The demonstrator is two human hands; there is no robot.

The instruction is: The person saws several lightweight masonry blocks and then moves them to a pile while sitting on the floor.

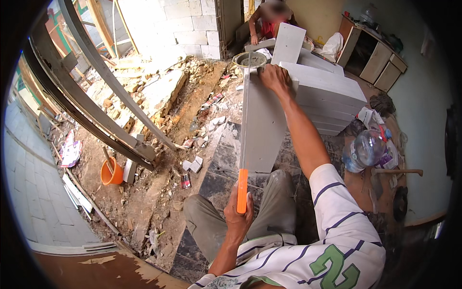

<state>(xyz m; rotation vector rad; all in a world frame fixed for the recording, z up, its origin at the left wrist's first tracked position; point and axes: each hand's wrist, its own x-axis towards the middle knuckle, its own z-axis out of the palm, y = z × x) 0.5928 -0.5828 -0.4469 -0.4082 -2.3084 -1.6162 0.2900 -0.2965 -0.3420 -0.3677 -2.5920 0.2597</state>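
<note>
Tool [242, 190] comes nearest, its orange end wrapped in the left hand [235, 220], which is closed round it with the thumb on the right side; its kind I cannot tell. Its long axis runs from 6 to 12 o'clock, and from that grip a thin grey strip [244, 125] carries on at 12, along the left edge of a pale slab [265, 123]; whether strip and orange end are one piece is not clear. Just past the left hand, the right knee [280, 185] stands between 1 and 2, near the slab's close end. The slab itself lies between 12 and 1 from the left grip, its long axis running away from the body, roughly in line with the tool. The left hand is nearer its close end; the right hand [276, 79] reaches over its far end, fingers curled at the edge, and I cannot tell how tightly they hold or whether they touch the strip. Farther out, an orange bucket [110, 174] stands between 9 and 10, a clear bottle [362, 151] at 2, a stack [332, 98] of similar slabs between 1 and 2. Beyond the right hand, a round basin [236, 60] sits at 12, with a co-worker [267, 30] past it.
</note>
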